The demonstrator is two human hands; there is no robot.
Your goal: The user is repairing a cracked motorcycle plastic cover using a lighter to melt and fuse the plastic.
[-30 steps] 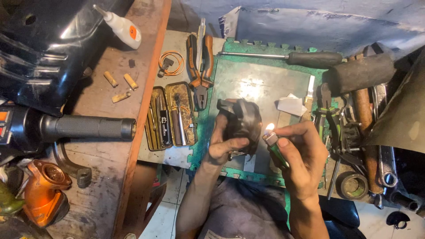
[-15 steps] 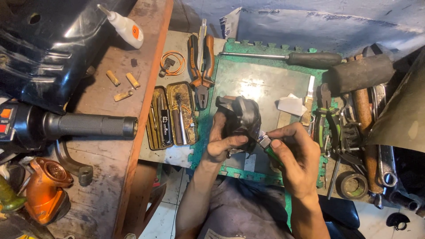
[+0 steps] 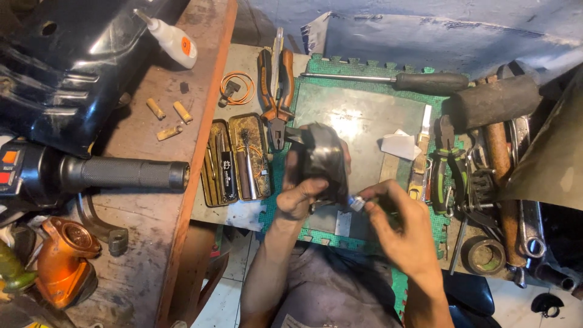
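Note:
My left hand (image 3: 302, 195) grips a black, shiny, rounded part (image 3: 325, 155) and holds it up over the green mat (image 3: 370, 115). My right hand (image 3: 398, 226) pinches a small lighter (image 3: 357, 202), whose metal tip sits right at the lower right edge of the black part. No flame shows at the tip. The rest of the lighter is hidden inside my fingers.
An open tin case (image 3: 237, 163) of small tools lies left of the mat, with orange-handled pliers (image 3: 276, 91) above it. A long screwdriver (image 3: 419, 81), a mallet (image 3: 495, 100), green pliers (image 3: 452, 173) and wrenches crowd the right. A handlebar grip (image 3: 121, 173) and glue bottle (image 3: 173, 41) are on the wooden bench.
A flame burned at the lighter a second ago and is now out. My right hand has dropped and moved left, up to the black part's lower edge.

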